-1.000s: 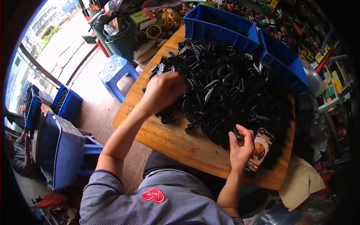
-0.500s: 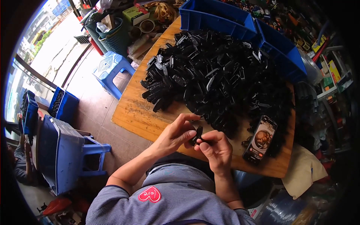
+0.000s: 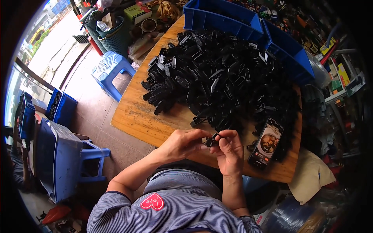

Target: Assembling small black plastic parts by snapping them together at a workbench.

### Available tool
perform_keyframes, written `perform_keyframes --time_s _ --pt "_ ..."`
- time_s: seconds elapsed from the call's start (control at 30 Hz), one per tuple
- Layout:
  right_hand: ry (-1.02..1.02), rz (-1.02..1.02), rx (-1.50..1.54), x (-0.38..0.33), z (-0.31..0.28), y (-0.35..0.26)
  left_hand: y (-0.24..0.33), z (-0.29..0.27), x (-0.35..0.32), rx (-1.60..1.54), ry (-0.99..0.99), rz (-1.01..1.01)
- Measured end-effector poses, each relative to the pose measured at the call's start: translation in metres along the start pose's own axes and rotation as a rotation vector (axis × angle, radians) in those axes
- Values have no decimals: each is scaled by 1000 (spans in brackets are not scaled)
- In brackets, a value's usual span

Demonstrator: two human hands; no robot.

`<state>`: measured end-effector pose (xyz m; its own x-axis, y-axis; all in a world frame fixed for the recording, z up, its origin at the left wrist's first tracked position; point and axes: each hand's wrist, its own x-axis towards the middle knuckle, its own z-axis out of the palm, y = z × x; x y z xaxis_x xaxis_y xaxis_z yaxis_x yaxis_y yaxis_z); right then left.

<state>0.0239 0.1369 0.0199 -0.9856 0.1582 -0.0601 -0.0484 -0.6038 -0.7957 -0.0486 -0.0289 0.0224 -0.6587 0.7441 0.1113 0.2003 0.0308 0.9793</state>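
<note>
At the near edge of the wooden table (image 3: 132,116), my two hands meet around one small black plastic part (image 3: 211,140). My left hand (image 3: 182,144) grips it from the left, fingers bent over its top and the thumb underneath. From the right, my right hand (image 3: 230,152) pinches it between thumb and forefinger. Fingers cover much of the part, so its exact kind is hidden. Just beyond the hands spreads a large heap of similar black plastic parts (image 3: 225,73), some with a shiny grey look.
Right of my hands lies a lit phone (image 3: 267,143). Blue bins (image 3: 223,19) stand along the table's far side. On the left are a light blue stool (image 3: 110,72), another blue stool (image 3: 95,159) and a blue crate (image 3: 62,106) of black pieces. Beige cloth or paper (image 3: 312,174) hangs by the right corner.
My left fingers, raised and spread before, have come down onto the black part. Both hands have turned and the part sits slightly farther right. The whole view has shifted a little.
</note>
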Motion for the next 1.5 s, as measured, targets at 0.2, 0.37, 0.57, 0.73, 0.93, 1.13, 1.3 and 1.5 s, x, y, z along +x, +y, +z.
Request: perform_keyframes --time_s 0.2,0.37,0.57,0.73,0.93,1.13,1.3,1.5 --pt "-73 -29 -113 -2 -8 -1 -5 3 5 226 108 202" --pt "-99 122 -26 -8 -8 0 -8 0 -1 261 114 311" --pt "-61 146 -16 -19 -7 12 -8 4 -12 335 102 410" --pt "-50 174 -23 -18 6 2 -3 5 -13 206 92 364" --pt "-164 104 -109 -19 8 0 3 5 -10 128 59 218" --pt "-149 -362 -720 -10 4 5 -14 14 -6 -274 -54 43" --pt "-148 -364 -813 -2 1 -3 -4 9 -14 -165 -166 -127" --pt "225 -465 -1686 43 -48 -36 -22 -20 -11 -424 316 190"
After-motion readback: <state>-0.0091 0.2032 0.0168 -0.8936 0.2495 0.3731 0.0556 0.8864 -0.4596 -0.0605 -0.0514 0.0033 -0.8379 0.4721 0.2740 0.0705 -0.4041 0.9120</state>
